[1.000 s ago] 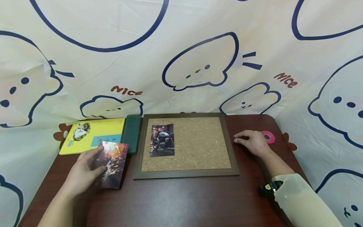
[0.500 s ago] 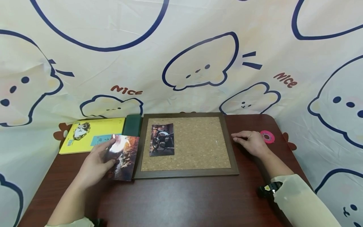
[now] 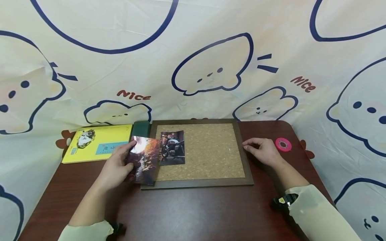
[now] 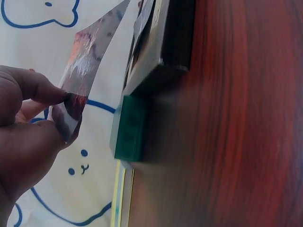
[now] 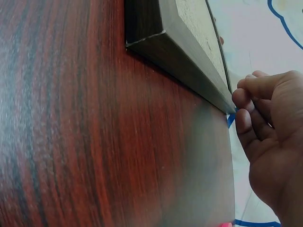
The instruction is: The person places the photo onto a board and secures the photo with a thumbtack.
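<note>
My left hand pinches a photo print of a sunlit autumn stream, thumb on the picture side. The print is raised and tilted, overlapping the cork board's left edge in the head view. In the left wrist view, the photo print hangs apart from the board. A motorcycle photo lies at the left of the wood-framed cork board. My right hand is close by the frame's right side, fingers loosely curled. Nothing shows between the right hand's fingers; whether they touch the frame is unclear.
A yellow book lies at the back left, beside a dark green box. To the right of my right hand sits a pink ring-shaped roll. A cartoon-printed cloth hangs behind the reddish-brown table.
My left hand has carried the stream photo rightward and slightly up, from beside the books to over the board's left edge. My right hand has shifted a little left toward the frame.
</note>
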`<state>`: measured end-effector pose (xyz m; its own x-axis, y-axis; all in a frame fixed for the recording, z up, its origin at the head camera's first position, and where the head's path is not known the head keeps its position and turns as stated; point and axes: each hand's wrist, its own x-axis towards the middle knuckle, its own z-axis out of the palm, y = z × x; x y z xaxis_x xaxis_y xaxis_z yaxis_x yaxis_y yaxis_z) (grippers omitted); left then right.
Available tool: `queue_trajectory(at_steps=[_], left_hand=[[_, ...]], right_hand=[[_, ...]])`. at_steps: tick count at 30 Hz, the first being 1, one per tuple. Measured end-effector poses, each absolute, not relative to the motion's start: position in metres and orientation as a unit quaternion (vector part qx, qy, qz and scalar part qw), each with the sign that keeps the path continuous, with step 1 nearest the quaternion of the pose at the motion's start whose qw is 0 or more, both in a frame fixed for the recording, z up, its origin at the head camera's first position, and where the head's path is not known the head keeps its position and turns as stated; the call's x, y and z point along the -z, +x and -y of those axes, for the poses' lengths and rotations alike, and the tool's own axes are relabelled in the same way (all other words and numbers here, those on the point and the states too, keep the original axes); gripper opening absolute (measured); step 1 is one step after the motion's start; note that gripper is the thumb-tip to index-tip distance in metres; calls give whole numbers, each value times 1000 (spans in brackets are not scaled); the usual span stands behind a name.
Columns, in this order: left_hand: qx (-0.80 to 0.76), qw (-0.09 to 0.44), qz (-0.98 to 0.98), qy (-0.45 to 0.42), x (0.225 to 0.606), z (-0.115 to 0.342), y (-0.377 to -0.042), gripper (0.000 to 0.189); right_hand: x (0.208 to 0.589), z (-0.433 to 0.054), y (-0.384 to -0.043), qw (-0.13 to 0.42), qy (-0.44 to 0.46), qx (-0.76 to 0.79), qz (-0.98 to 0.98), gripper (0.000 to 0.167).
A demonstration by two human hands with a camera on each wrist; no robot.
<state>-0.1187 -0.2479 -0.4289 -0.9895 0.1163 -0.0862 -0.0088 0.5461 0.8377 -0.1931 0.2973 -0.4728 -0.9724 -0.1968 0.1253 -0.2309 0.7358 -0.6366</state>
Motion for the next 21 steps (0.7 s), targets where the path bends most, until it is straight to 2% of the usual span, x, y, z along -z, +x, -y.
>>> queue_trajectory(at_steps=[11, 21], left_hand=[[-482, 62, -874, 28, 433, 222, -130, 76], [-478, 63, -875, 38, 440, 198, -141, 73]], right_hand=[[472, -289, -193, 36, 133, -370, 919, 17], [473, -281, -194, 16, 99, -388, 916, 13]])
